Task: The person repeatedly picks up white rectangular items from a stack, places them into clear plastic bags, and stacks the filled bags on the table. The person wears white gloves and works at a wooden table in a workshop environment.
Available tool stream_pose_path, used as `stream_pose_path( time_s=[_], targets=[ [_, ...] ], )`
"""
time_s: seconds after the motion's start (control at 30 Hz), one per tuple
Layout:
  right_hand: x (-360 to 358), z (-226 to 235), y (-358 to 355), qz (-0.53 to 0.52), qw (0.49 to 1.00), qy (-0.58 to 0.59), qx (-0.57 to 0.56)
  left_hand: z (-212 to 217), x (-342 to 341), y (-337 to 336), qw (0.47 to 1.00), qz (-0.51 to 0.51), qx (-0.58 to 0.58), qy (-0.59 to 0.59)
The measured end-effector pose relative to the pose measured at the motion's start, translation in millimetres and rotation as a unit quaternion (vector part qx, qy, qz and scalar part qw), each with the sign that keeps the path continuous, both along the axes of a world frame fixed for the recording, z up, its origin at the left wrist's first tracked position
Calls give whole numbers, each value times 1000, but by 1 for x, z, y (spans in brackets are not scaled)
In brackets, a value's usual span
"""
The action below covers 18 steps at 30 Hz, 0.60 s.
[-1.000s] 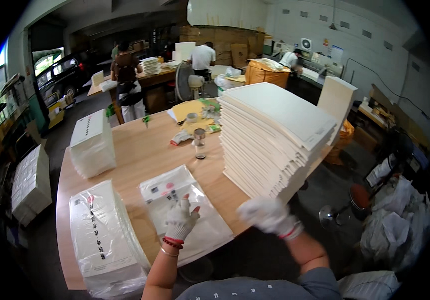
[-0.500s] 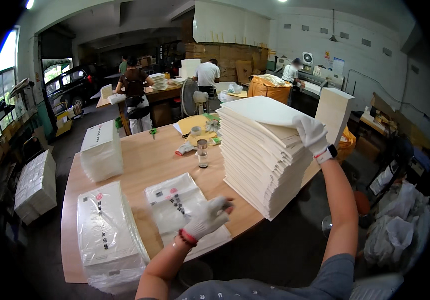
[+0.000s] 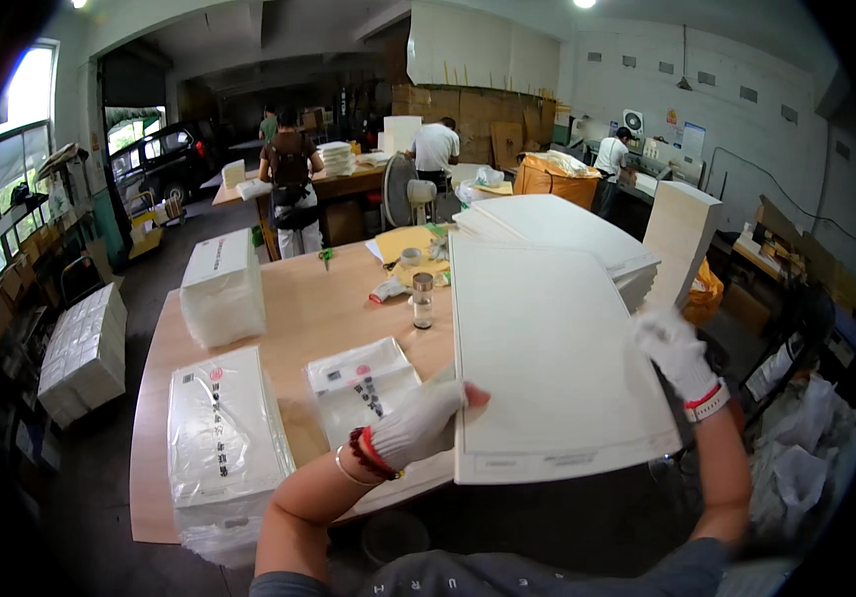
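Observation:
A white sheaf of large paper sheets (image 3: 557,363) tilts toward me in front of the table's right side, with faint lines along its borders. My left hand (image 3: 420,423), in a white glove with bare fingertips showing, is closed on its left edge, thumb on top. At the right edge is my gloved right hand (image 3: 674,353); its curled fingers are smeared by motion, so I cannot see whether they grip the paper. Behind the sheaf stands the tall paper stack (image 3: 572,221), mostly hidden by it. Near my left hand a printed clear plastic bag (image 3: 358,378) lies flat.
Two plastic-wrapped bundles, a near one (image 3: 219,418) and a farther one (image 3: 223,284), stand on the table's left. A glass bottle (image 3: 422,301), a tape roll (image 3: 410,257) and green scissors (image 3: 325,259) lie farther back. Beyond are a fan (image 3: 398,189) and several people working.
A sheaf has come off the top of the tall stack toward me. My left hand has taken its left edge. My right hand has come down from the stack's top to the sheaf's right edge.

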State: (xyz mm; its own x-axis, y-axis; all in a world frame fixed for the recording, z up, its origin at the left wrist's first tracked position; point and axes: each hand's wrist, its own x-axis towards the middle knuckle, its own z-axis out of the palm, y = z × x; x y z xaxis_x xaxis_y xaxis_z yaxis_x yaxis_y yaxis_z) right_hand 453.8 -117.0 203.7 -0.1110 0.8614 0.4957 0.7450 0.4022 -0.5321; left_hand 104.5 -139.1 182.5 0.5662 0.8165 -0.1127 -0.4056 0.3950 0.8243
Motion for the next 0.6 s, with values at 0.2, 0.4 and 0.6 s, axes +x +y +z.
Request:
stream_pose_path(
  time_s=[0.2, 0.4, 0.6],
  targets=[
    [-109, -128, -46, 164, 873, 451, -91, -72, 14, -41, 865, 116, 361, 329],
    [-151, -215, -65, -27, 948, 313, 37, -169, 43, -19, 716, 190, 623, 251],
    [-117, -208, -60, 33, 974, 216, 65, -206, -45, 73, 707, 130, 222, 659]
  ],
)
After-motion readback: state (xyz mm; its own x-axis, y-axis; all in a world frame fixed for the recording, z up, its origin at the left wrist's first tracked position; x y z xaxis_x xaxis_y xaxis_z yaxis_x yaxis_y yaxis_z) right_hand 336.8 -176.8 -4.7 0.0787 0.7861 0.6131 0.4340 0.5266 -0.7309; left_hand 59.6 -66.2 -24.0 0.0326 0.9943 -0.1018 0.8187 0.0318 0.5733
